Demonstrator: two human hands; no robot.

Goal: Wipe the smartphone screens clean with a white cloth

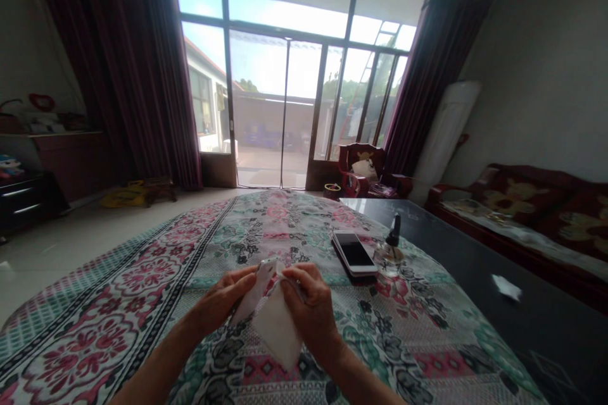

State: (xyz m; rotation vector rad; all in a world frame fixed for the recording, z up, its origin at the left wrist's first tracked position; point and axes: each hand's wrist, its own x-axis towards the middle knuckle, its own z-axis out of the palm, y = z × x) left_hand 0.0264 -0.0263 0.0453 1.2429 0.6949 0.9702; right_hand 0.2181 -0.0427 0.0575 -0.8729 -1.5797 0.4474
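Both hands meet over a flower-patterned cloth (142,278) spread on a table. My left hand (223,299) pinches the upper left edge of a white tissue (275,326). My right hand (311,304) grips the same tissue from the right, fingers curled round its top. The tissue hangs down between the hands, partly folded, its lower corner near the cloth. Just beyond my right hand lies a white phone (354,252) face up, with a small glass bottle (389,252) with a dark cap beside it.
The bare dark tabletop (479,266) runs along the right, with a crumpled white scrap (506,286) on it. A red sofa (532,209) stands at the right, a red wooden chair (363,168) by the glass doors, and dark drawers (23,199) at the left.
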